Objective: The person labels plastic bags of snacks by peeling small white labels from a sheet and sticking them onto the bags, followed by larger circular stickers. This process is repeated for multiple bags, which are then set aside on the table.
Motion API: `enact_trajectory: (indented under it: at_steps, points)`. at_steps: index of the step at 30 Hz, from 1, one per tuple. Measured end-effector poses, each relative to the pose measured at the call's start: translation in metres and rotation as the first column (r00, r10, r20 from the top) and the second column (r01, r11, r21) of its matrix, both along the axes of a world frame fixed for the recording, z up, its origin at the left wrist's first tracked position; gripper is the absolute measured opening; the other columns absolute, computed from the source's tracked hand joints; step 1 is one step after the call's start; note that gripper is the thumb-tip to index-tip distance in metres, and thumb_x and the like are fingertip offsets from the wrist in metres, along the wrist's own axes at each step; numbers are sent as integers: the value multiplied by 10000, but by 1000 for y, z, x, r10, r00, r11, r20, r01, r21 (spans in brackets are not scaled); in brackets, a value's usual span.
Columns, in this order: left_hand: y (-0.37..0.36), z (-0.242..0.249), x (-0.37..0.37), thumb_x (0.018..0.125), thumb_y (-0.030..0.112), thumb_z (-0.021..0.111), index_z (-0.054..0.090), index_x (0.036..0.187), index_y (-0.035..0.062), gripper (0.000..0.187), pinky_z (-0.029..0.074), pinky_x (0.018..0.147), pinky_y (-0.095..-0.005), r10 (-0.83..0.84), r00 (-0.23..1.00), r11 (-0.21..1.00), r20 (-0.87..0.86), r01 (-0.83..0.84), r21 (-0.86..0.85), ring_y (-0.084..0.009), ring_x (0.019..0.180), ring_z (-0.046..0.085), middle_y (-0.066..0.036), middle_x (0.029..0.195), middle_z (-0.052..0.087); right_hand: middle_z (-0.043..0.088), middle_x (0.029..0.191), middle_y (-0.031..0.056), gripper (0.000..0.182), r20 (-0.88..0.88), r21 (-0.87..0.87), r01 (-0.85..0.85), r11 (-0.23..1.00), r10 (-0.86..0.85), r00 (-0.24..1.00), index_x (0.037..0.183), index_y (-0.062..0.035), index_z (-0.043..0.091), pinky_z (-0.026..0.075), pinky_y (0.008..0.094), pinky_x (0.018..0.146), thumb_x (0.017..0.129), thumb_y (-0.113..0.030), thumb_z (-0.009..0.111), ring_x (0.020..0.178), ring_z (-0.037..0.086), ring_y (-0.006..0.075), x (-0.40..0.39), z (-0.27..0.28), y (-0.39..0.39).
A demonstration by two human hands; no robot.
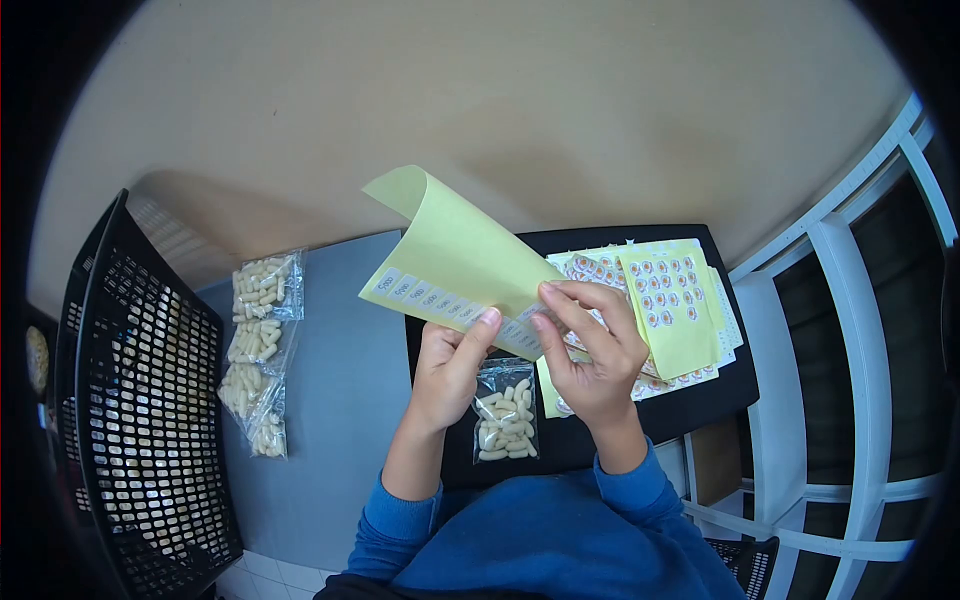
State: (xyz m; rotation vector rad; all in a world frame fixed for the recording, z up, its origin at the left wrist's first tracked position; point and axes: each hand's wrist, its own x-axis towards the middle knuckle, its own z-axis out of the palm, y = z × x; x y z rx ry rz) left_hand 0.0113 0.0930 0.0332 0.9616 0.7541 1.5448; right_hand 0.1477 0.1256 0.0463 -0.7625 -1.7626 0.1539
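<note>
A curled yellow sticker sheet (455, 240), with small white labels along its lower edge, is held up in front of me. My left hand (450, 370) grips that edge near its middle, thumb on top. At the sheet's right end, the fingers of my right hand (595, 345) pinch together over a label (515, 328). Just below the hands, a clear zip bag (505, 420) of pale capsule-shaped pieces lies on the black surface. Beyond my right hand, several sticker sheets (665, 285) with round orange-and-white prints are piled up.
To the left, several filled bags (262, 345) overlap in a column on a grey tabletop (340, 400). A black perforated basket (150, 420) stands at its left edge. White shelving (850, 340) curves along the right, and a beige wall (500, 100) rises behind the black table (725, 395).
</note>
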Motion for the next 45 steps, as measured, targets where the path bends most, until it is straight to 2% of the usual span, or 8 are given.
enact_trajectory:
  at_steps: [24, 27, 29, 33, 37, 40, 43, 45]
  points:
    - [7, -8, 0, 913, 193, 407, 493, 1076, -38, 295, 449, 827, -322, -77, 987, 988, -140, 56, -145, -177, 941, 562, -122, 1032, 566, 607, 837, 85, 92, -109, -150, -19, 988, 3, 994, 723, -26, 608, 469, 299, 659, 651, -1, 659, 753, 590, 217, 3, -20, 7]
    - [8, -8, -2, 913, 190, 406, 487, 1080, -50, 303, 443, 834, -317, -60, 985, 991, -162, 39, -131, -178, 949, 557, -125, 1041, 563, 587, 944, 107, 108, -184, -307, -203, 930, 151, 971, 817, -31, 586, 458, 310, 731, 717, 5, 606, 854, 570, 204, 14, -23, 8]
    - [8, -7, -4, 914, 199, 415, 523, 1021, -50, 292, 463, 726, -248, 22, 996, 997, -87, -28, -75, -113, 832, 560, -92, 941, 579, 501, 1117, 147, 348, -685, -309, -587, 748, 253, 683, 1095, -74, 496, 435, 346, 804, 760, -40, 583, 965, 526, 221, 23, -31, 10]
    - [7, -6, -29, 908, 171, 396, 420, 1155, -42, 328, 431, 876, -349, -60, 994, 998, 96, 58, 21, -222, 1030, 526, -143, 1120, 520, 357, 1262, 188, 632, -357, -418, -225, 880, 69, 932, 1336, -146, 198, 421, 380, 844, 818, -206, 555, 1067, 470, 283, 44, -47, 20]
    - [4, -7, -46, 891, 161, 415, 366, 1207, -33, 375, 424, 893, -400, -197, 922, 980, 334, 188, 60, -243, 1057, 511, -147, 1157, 494, 267, 1316, 221, 703, -699, -697, -644, 314, -99, 708, 1355, -230, -116, 451, 406, 818, 880, -477, 340, 1115, 443, 351, 40, -63, 16]
    - [6, -9, -56, 877, 155, 441, 388, 1189, -39, 370, 433, 871, -353, -237, 959, 967, 157, 248, -55, -215, 1002, 542, -135, 1116, 523, 323, 1271, 232, 647, -988, -124, -990, 73, -103, 116, 1329, -292, -111, 509, 374, 746, 912, -267, 383, 996, 534, 343, 35, -63, 19]
    - [19, -26, -58, 871, 160, 469, 436, 1146, -36, 339, 442, 821, -290, -185, 980, 964, -78, 165, -209, -160, 920, 569, -109, 1053, 559, 355, 1248, 225, 794, -837, -473, -817, 330, 121, 533, 1309, -291, -148, 516, 356, 739, 862, -134, 490, 969, 551, 321, 45, -67, 29]
    - [26, -37, -60, 867, 164, 486, 456, 1128, -34, 330, 442, 807, -284, -153, 974, 944, -167, 94, -316, -143, 901, 570, -96, 1035, 568, 371, 1231, 217, 906, -849, -459, -825, 329, 112, 517, 1299, -255, -201, 519, 333, 726, 817, -51, 538, 929, 570, 293, 44, -72, 33]
